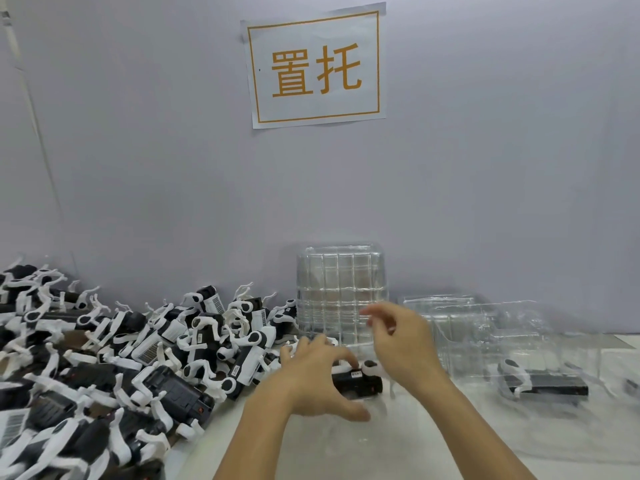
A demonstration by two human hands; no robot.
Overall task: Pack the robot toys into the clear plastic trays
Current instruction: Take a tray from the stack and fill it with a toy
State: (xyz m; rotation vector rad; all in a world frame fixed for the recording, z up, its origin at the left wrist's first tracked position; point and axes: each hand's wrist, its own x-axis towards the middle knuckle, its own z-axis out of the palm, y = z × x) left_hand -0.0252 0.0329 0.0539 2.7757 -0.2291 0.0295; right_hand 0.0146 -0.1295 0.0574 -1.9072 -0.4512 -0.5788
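Reaching forward over a white table (398, 441), both of the person's hands work at a single black-and-white robot toy (358, 382) lying near the table's middle. Left hand (318, 379) is spread over the toy's near end, fingers on its top and thumb extended below toward the near side; whether it actually grips the toy cannot be told. Right hand (401, 344) hovers just above and behind the toy, fingers loosely curled and blurred; it appears to hold nothing, though contact with the toy's white head is uncertain. A clear tray seems to lie under the toy, but its edges are too faint to confirm. Stack of clear plastic trays (341, 292) stands upright against the grey wall (485, 168), directly behind the hands. Further clear trays (485, 327) lie loosely to the right, and one packed toy (543, 381) rests inside a tray at the right edge. Large heap of unpacked robot toys (114, 362) covers the table's left side, reaching almost to the left hand. A white sign (313, 65) with orange characters hangs on the wall above.
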